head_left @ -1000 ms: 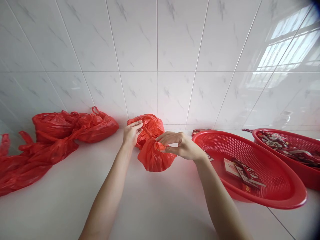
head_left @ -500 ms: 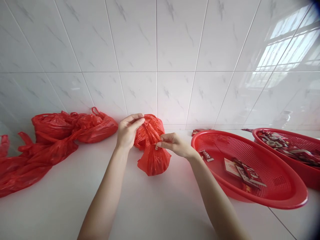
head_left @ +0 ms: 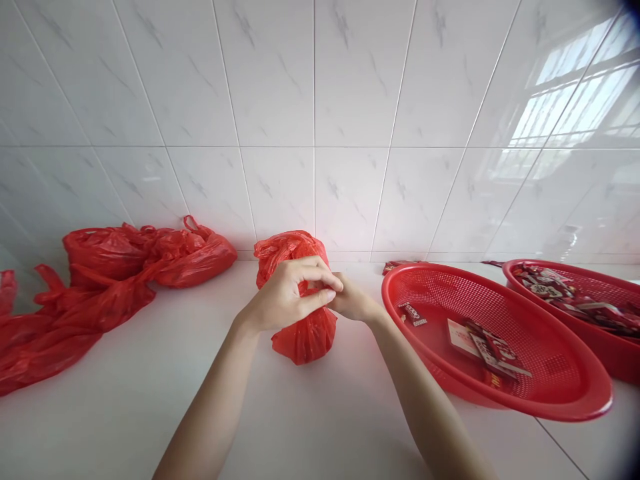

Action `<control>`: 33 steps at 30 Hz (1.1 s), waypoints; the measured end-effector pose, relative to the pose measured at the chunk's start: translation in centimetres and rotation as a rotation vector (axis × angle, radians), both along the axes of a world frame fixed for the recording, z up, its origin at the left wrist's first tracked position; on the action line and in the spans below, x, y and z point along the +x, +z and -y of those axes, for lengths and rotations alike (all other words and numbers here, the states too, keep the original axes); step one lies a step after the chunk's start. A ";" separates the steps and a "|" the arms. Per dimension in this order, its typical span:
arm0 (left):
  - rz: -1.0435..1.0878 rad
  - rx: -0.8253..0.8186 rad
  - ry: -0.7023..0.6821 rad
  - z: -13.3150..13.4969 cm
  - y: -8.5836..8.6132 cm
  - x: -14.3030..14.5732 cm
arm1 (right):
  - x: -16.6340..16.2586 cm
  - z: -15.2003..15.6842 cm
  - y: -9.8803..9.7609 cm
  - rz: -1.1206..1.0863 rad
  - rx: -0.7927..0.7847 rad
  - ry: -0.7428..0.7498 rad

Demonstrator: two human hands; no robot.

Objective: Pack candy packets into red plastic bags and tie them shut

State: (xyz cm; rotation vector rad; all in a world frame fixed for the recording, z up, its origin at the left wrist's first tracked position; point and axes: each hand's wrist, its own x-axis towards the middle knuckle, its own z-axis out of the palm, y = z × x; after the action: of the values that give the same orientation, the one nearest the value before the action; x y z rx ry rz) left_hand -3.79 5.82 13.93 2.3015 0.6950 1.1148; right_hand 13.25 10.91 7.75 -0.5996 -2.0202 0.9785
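Note:
A red plastic bag [head_left: 305, 341] sits on the white counter in the middle of the head view, its lower part bulging toward me and its crumpled upper part leaning near the wall. Across its gathered middle lies my left hand [head_left: 295, 290], thumb and fingers closed in a pinch at the bag. My right hand [head_left: 353, 299] meets it from the right, also closed at the bag. Its fingertips are hidden behind my left fingers, and the exact bit of plastic being gripped does not show.
Several filled red plastic bags [head_left: 120, 257] lie to the left. On the right stands a red perforated basket [head_left: 430, 290] holding a few wrapped snacks [head_left: 495, 350]. Behind it, a second red basket [head_left: 565, 313] holds many more wrapped packets. A tiled wall [head_left: 280, 87] rises behind.
My left hand has come down and right from the bag's upper part to meet my right hand. The bag's top has spread leftward, and my right fingers are now covered.

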 end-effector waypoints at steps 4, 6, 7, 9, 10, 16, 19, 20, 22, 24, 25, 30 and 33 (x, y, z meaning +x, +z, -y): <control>-0.134 -0.030 -0.067 0.6 -0.2 0.6 | 0.2 -0.1 -0.4 0.089 0.054 -0.038; -0.141 -0.041 -0.097 0.6 -0.2 0.8 | 0.5 0.0 -0.4 0.084 0.058 -0.050; -0.123 -0.033 -0.097 0.6 -0.2 0.8 | 0.6 0.0 -0.3 0.070 0.061 -0.063; -0.057 0.005 -0.061 0.2 -0.1 0.6 | 1.0 0.2 0.2 0.038 0.063 -0.064; -0.017 0.025 -0.031 0.0 -0.1 0.4 | 1.2 0.3 0.5 0.022 0.055 -0.049; -0.024 -0.129 0.140 -2.4 -1.2 -1.1 | 2.3 0.9 2.0 -0.060 -0.047 -0.017; -0.092 -0.282 0.046 -3.4 -2.1 -0.8 | 2.6 1.1 2.4 -0.082 -0.063 -0.053; -0.088 -0.312 0.008 -3.6 -2.4 -0.5 | 2.7 1.2 2.5 -0.088 -0.056 -0.070; -0.041 -0.330 -0.043 -4.0 -2.8 0.1 | 2.7 1.4 2.8 -0.082 -0.018 -0.116; 0.025 -0.332 -0.070 -4.2 -3.1 0.7 | 2.6 1.8 3.1 -0.057 0.035 -0.188; 0.051 -0.336 -0.080 -4.3 -3.2 0.9 | 2.5 1.9 3.2 -0.043 0.058 -0.225; 0.048 -0.401 -0.071 -4.3 -3.4 1.1 | 2.2 2.5 3.5 -0.054 0.108 -0.342; 0.019 -0.443 -0.075 -4.2 -3.4 1.1 | 2.2 2.5 3.5 -0.088 0.095 -0.373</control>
State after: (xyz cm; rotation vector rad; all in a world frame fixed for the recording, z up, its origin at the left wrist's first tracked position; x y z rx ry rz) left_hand -2.69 10.04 10.58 1.9210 0.7549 0.8468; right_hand 15.43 8.42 11.24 -0.8292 -1.7817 0.6698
